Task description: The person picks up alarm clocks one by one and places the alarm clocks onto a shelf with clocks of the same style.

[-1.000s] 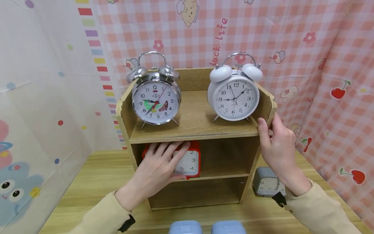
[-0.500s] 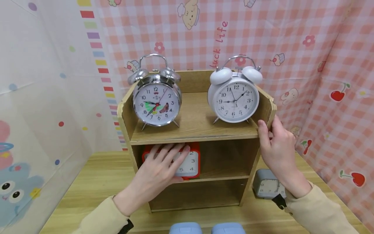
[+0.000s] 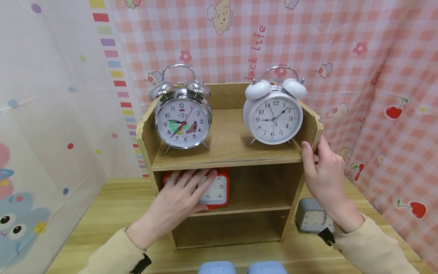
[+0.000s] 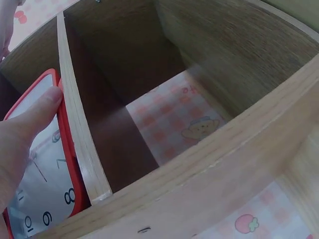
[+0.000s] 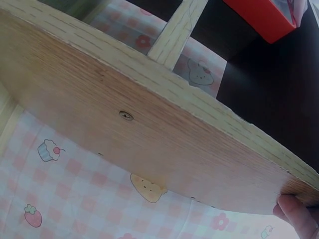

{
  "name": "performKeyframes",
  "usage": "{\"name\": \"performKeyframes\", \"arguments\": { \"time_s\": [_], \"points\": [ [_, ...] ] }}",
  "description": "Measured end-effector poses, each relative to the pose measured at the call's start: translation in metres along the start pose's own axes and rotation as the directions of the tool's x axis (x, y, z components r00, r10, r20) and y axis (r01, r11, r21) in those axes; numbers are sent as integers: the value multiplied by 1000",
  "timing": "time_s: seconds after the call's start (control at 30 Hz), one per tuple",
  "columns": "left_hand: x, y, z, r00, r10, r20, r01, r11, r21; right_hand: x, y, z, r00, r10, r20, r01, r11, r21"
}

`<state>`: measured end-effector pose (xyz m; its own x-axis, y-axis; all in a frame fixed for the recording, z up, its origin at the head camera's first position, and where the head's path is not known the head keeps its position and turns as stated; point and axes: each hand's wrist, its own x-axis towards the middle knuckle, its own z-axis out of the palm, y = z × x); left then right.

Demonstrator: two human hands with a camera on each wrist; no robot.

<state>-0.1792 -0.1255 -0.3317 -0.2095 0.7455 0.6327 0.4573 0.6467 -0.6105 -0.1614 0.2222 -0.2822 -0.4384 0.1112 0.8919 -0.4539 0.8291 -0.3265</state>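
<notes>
A red alarm clock [image 3: 218,189] with a white face stands at the left of the wooden shelf's middle level. My left hand [image 3: 172,201] grips it from the front, the fingers reaching up to its top edge. In the left wrist view the thumb [image 4: 42,109] lies against the lower red rim. My right hand [image 3: 325,171] holds the right side panel of the wooden shelf [image 3: 226,161], thumb in front and fingers on the outer side. On the top level are a silver twin-bell alarm clock [image 3: 183,121] and a white twin-bell alarm clock [image 3: 275,118].
A grey clock [image 3: 313,215] stands on the table [image 3: 113,217] to the right of the shelf, partly behind my right forearm. Two light blue objects [image 3: 217,267] show at the front edge of the view. Patterned cloth [image 3: 226,49] hangs behind and on both sides.
The red alarm clock has slid a little to the left along the middle level, together with my left hand. My right hand stays on the shelf's side panel.
</notes>
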Motion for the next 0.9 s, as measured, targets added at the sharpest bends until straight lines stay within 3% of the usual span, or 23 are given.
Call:
{"name": "performKeyframes", "arguments": {
  "time_s": [0.53,0.9],
  "points": [
    [-2,-5,-3,999,32,39,-32,999,-13,-1,2,-1,1000,-11,-19,12,1000,16],
    [-6,-7,0,999,29,19,-28,999,-14,0,2,0,1000,-11,-1,11,1000,7]
  ]
}}
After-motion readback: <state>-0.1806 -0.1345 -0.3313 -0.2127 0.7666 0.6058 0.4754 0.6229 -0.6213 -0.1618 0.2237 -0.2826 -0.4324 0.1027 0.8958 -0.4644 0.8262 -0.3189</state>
